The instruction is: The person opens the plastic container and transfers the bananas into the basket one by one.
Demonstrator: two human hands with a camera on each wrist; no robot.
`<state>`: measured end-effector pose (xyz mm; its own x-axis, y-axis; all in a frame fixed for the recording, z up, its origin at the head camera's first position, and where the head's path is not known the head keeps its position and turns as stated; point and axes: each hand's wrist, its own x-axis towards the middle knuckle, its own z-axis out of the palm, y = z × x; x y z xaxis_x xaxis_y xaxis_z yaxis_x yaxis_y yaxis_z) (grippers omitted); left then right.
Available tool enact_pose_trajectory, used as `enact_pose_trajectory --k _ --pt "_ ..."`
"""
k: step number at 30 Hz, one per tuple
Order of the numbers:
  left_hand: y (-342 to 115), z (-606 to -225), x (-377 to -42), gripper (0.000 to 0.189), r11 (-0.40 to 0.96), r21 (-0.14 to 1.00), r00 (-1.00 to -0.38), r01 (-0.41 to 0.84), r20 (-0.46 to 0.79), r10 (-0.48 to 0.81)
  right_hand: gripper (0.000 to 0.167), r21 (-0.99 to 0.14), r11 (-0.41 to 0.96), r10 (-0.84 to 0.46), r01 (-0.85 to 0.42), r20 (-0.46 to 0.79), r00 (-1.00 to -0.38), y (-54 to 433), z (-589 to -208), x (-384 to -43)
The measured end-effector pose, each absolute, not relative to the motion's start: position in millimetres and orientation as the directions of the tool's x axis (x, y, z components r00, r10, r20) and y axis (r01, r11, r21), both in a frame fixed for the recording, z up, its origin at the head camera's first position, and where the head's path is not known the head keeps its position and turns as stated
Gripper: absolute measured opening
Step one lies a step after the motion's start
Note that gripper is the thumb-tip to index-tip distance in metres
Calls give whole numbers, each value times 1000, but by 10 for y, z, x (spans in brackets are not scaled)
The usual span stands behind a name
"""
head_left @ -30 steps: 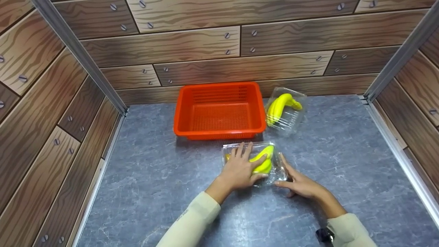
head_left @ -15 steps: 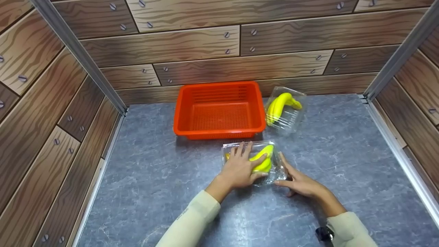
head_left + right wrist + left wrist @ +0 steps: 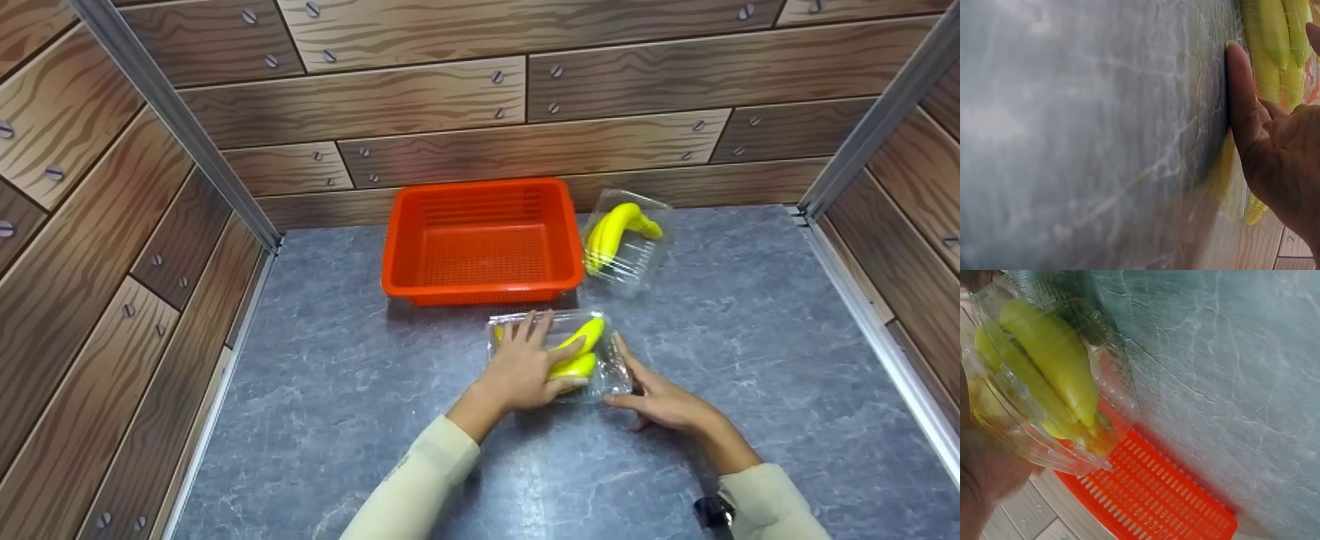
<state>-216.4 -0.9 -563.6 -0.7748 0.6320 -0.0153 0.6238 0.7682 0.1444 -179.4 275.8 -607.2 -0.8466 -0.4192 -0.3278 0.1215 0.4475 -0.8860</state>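
Clear box [image 3: 613, 373], bananas [image 3: 586, 334] inside: L hand [image 3: 523, 371] spread on top, R hand [image 3: 661, 400] spread at side. Step, prob.: steadying/closing; next move calls for even edge pressure.

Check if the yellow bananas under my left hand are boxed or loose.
Boxed: the left wrist view shows yellow bananas inside a clear plastic box.

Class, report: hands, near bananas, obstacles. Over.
Left hand spread over near clear box; right hand at right end. Bananas inside. Orange basket beyond; no obstacle seen.
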Motion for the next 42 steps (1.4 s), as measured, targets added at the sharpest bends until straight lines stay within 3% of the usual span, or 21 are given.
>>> enact_pose_trajectory --k 10,14,26,34,42 --pt "-9 -5641 -2160 76 784 132 -787 607 -41 616 111 -881 453 -388 139 -335 -858 2750 -6090 -1782" --pt "-4 -5617 -2157 78 786 176 -790 593 -58 610 110 -881 458 -376 122 -316 -871 2763 -6094 -1765" --pt "-13 -5625 -2159 79 801 216 -810 558 -69 583 105 -932 354 -398 75 -223 -890 2775 -6174 -1759" --pt "-2 -5638 -2132 79 803 206 -814 560 -47 579 100 -928 372 -368 30 -177 -913 2779 -6178 -1709" --pt "8 -5617 -2138 78 801 195 -811 566 -44 584 94 -873 486 -370 -27 -177 -912 2808 -6127 -1789"
